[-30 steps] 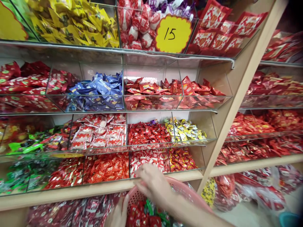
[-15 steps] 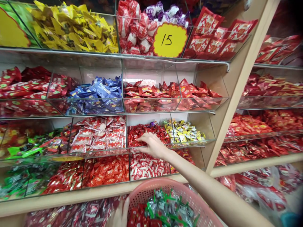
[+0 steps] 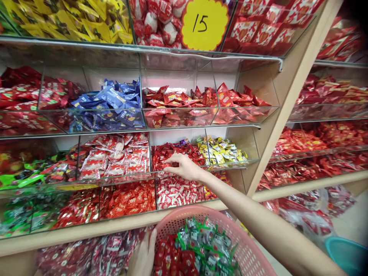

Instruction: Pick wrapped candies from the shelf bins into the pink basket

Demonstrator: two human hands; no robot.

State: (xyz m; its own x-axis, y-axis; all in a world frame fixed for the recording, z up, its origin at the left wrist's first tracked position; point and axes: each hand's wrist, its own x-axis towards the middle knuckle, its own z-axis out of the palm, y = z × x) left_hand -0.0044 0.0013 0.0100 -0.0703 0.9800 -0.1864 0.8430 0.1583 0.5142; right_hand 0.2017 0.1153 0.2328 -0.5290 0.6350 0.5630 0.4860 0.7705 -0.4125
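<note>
Candy shelves point(image 3: 71, 234) span the frame; at centre, the right hand point(image 3: 184, 167), fingers slightly apart, overlaps red-wrapped candies point(image 3: 194, 151); bottom centre, the left hand point(image 3: 143, 251) touches a pink basket point(image 3: 253, 249), grip unclear.

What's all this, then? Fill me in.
A person's left hand is against the side of a pink basket holding red-wrapped sweets and green-trimmed sweets. The right hand is stretched out to a heap of dark red sweets on display; whether it holds one can't be made out.
</note>
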